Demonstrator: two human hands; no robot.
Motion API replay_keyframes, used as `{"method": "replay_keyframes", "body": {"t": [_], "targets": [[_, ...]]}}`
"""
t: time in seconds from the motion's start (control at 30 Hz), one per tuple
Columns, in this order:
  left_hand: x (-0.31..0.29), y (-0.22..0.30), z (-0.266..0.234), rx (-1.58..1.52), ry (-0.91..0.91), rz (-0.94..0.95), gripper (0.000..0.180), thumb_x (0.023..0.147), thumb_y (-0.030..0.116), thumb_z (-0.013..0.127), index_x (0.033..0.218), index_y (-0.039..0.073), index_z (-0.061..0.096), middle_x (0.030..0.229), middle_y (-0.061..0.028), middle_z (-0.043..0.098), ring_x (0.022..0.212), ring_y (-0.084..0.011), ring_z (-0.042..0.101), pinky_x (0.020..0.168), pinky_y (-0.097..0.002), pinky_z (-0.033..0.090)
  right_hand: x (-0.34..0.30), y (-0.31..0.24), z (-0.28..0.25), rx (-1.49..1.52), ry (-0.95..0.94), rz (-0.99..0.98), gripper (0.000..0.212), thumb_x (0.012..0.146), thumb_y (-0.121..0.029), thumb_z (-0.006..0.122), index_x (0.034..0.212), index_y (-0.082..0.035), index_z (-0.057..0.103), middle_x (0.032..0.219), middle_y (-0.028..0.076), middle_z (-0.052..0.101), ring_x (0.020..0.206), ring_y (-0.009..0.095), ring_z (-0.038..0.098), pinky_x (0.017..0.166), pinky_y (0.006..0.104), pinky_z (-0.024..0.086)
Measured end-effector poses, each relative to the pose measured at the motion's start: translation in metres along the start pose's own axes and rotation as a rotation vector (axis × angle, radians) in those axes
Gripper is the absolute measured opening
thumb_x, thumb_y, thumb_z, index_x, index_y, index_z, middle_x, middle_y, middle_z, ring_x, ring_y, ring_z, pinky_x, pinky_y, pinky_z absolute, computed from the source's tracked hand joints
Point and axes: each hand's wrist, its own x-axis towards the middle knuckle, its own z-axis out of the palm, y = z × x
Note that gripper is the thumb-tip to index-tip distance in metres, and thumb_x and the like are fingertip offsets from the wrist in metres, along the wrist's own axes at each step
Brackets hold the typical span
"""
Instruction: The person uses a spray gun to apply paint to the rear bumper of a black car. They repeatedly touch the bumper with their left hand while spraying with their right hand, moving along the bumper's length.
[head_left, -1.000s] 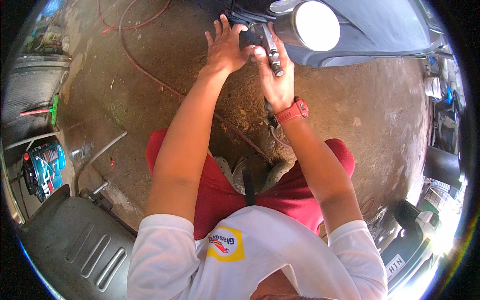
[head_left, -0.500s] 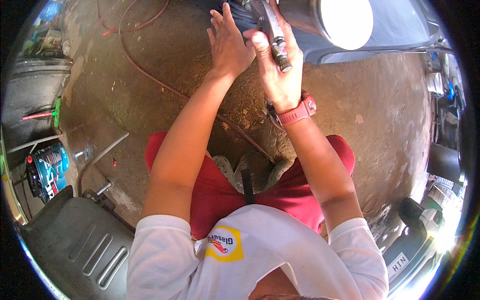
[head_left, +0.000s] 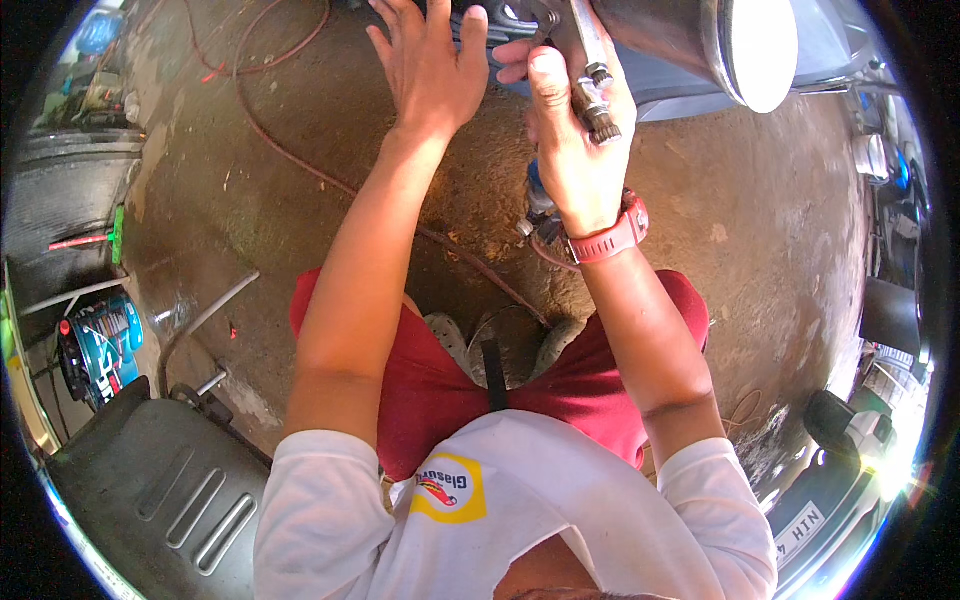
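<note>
My right hand is wrapped round a metal paint spray gun. Its knobs point back toward me, past my thumb. On the gun's right sits a dark cylindrical cup, tipped on its side, with a white round end facing right. A fitting with a blue part hangs below my right hand, joined to a hose. My left hand is open beside the gun, fingers spread and touching nothing that I can make out. The gun's front end is cut off at the upper edge.
Beyond the gun lies a grey-blue panel. A reddish hose snakes across the concrete floor to between my feet. At left are a black slotted panel, a bent metal rod and a teal container; a licence-plated vehicle part stands at lower right.
My right hand and the spray gun have shifted right, the cup's white end turning more sideways. My left hand has drawn away leftward and spread its fingers. More of the blue-tinted fitting shows.
</note>
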Motion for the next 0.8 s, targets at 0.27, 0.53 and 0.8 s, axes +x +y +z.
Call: {"method": "replay_keyframes", "body": {"t": [0.27, 0.53, 0.8], "targets": [[0.011, 0.034, -0.018, 0.094, 0.067, 0.122, 0.080, 0.110, 0.041, 0.053, 0.172, 0.001, 0.021, 0.170, -0.0471, 0.008, 0.161, -0.0617, 0.009, 0.127, -0.0707, 0.015, -0.005, -0.005, -0.016, 0.043, 0.076, 0.073, 0.063, 0.109, -0.040, 0.068, 0.158, -0.004, 0.050, 0.126, 0.014, 0.072, 0.110, 0.016, 0.066, 0.079, 0.0271, 0.047], [0.003, 0.055, -0.011, 0.081, 0.106, 0.155, 0.082, 0.109, 0.037, 0.059, 0.169, -0.004, 0.023, 0.168, -0.0509, 0.005, 0.158, -0.0675, 0.008, 0.125, -0.0756, 0.014, -0.017, -0.001, -0.035, -0.017, 0.181, 0.118, 0.041, 0.113, -0.036, 0.063, 0.140, -0.005, 0.062, 0.112, 0.010, 0.078, 0.091, 0.012, 0.072, 0.057, 0.0221, 0.049], [-0.007, 0.076, 0.001, 0.111, 0.090, 0.166, 0.082, 0.110, 0.043, 0.055, 0.169, -0.004, 0.024, 0.167, -0.0515, 0.002, 0.158, -0.0676, 0.001, 0.124, -0.0773, 0.008, -0.024, -0.003, -0.060, -0.014, 0.198, 0.107, 0.067, 0.110, -0.033, 0.068, 0.164, -0.002, 0.044, 0.124, 0.012, 0.074, 0.097, 0.016, 0.071, 0.085, 0.0320, 0.059]]}}
